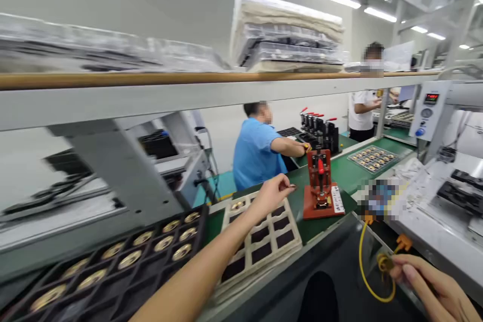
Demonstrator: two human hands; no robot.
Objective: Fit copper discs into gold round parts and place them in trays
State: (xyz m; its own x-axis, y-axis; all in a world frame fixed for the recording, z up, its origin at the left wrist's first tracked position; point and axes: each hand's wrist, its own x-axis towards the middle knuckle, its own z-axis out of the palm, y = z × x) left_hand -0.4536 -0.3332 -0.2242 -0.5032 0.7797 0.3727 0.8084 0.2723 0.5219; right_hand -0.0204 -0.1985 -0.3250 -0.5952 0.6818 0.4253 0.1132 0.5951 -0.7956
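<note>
Green workbench [347, 173] carries a red press [320, 183] at 1 o'clock. Left hand [271, 193] pinches a small part [292, 187] over the beige tray [264, 241]; right hand [433, 287], at 5 o'clock, grips a yellow wire [364, 266].

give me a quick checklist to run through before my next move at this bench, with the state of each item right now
1. Left hand has a part: ok, its fingers pinch a small dark piece above the cream tray.
2. Right hand has its part: ok, it holds a small brass piece on a yellow wire.
3. Red fixture free to load: cannot tell, its seat is too small to see.
4. Path from the left hand to the red fixture: ok, nothing stands between them.
5. Black tray stocked: ok, brass rings fill many pockets.
6. Cream tray has room: ok, several dark pockets look empty.
</note>
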